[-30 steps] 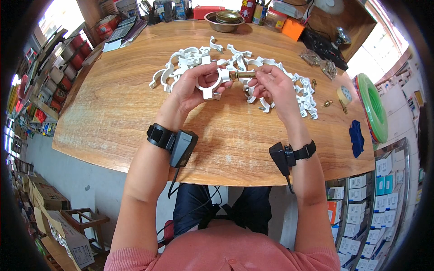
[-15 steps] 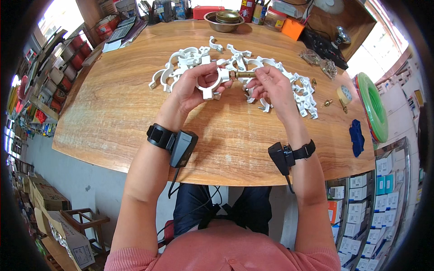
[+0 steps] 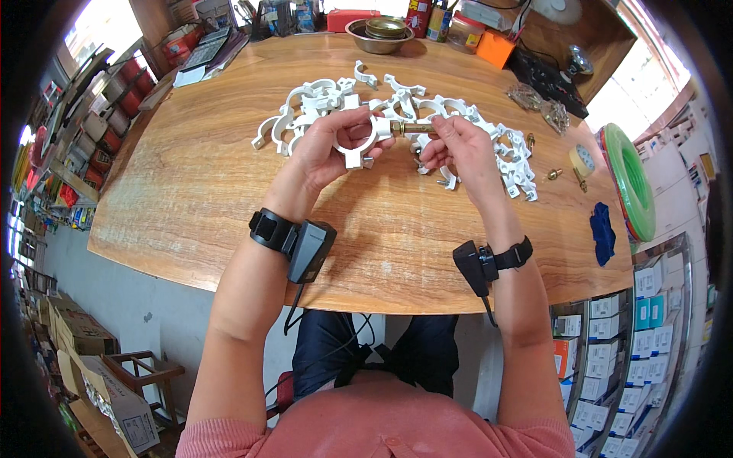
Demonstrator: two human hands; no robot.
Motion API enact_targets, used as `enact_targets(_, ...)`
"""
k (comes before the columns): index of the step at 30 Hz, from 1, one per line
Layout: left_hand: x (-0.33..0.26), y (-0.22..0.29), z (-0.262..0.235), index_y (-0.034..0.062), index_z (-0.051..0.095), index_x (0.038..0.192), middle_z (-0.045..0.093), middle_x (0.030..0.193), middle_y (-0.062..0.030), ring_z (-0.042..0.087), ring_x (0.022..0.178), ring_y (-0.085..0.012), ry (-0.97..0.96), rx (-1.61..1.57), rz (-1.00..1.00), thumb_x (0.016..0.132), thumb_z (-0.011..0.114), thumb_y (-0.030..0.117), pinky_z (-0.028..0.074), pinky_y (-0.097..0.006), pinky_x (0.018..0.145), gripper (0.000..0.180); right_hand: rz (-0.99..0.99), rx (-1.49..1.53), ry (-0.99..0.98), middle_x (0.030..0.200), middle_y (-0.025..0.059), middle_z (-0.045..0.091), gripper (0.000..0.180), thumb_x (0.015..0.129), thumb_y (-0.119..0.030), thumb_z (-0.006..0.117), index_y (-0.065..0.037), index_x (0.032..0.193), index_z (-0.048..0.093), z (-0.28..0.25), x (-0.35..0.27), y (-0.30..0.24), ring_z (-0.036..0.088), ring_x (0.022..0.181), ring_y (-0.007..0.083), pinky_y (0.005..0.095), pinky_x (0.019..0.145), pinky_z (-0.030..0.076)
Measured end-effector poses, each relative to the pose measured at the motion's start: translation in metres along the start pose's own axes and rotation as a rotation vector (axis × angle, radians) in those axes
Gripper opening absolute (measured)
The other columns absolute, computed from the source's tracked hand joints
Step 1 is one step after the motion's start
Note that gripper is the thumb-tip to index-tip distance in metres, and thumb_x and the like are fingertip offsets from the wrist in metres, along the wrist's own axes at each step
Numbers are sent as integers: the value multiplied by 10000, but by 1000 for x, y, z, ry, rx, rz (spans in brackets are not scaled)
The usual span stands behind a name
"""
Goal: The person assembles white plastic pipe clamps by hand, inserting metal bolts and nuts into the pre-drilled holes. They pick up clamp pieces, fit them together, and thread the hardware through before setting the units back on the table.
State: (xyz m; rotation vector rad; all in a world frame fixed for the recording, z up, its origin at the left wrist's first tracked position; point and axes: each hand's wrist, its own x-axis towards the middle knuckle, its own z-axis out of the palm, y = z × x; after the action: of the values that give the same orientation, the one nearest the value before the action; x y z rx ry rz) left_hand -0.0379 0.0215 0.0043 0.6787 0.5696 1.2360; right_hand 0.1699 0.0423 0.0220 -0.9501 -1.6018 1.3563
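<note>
White plastic makes up the clamp ring (image 3: 353,160) you hold above the wooden desk (image 3: 366,267), with your left hand (image 3: 332,145) curled around its left side, fingers bent closely about it. Your right hand (image 3: 462,149) pinches the far end of a brass-coloured bolt (image 3: 414,128) between thumb and forefinger, its other fingers loosely folded. The bolt lies roughly level, its nut end against the ring's collar, so these two parts look lined up and probably joined; how deeply the thread has gone in, you cannot tell from here. Beyond your hands, many white clamps (image 3: 326,101) lie heaped, seemingly without bolts like this one, and a few brass fittings (image 3: 554,174) sit loose near the tape roll (image 3: 582,160), so much appears left undone.
</note>
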Motion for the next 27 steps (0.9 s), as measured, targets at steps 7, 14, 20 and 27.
enact_targets(7, -1, 0, 2, -86, 480, 1040, 576, 930, -199, 602, 840, -301, 15, -11, 15, 847, 466, 164, 547, -287, 595, 317, -140, 91, 4, 691, 94, 609, 236, 857, -208, 517, 12, 941, 514, 2, -1, 3, 556, 546, 106, 205, 531, 434)
enact_targets(14, 0, 0, 0, -86, 467, 1052, 572, 929, -206, 601, 805, -299, 3, -1, -1, 847, 466, 162, 541, -289, 583, 323, -18, -4, 9, 674, 107, 601, 285, 860, -278, 516, 6, 844, 530, 0, -1, 0, 567, 538, 111, 199, 480, 425)
enact_targets(20, -2, 0, 2, -87, 468, 1053, 574, 929, -204, 602, 793, -294, 5, -14, 8, 847, 460, 159, 539, -286, 572, 320, -22, -1, 24, 661, 92, 590, 288, 860, -286, 516, 0, 827, 537, 4, -2, -4, 548, 512, 103, 196, 468, 422)
enact_targets(27, -1, 0, 3, -88, 473, 1047, 576, 934, -206, 605, 805, -293, 44, -15, 6, 848, 460, 158, 538, -290, 579, 316, -127, 52, 25, 664, 90, 590, 258, 866, -250, 504, 4, 843, 539, 2, -2, 1, 546, 518, 105, 197, 484, 426)
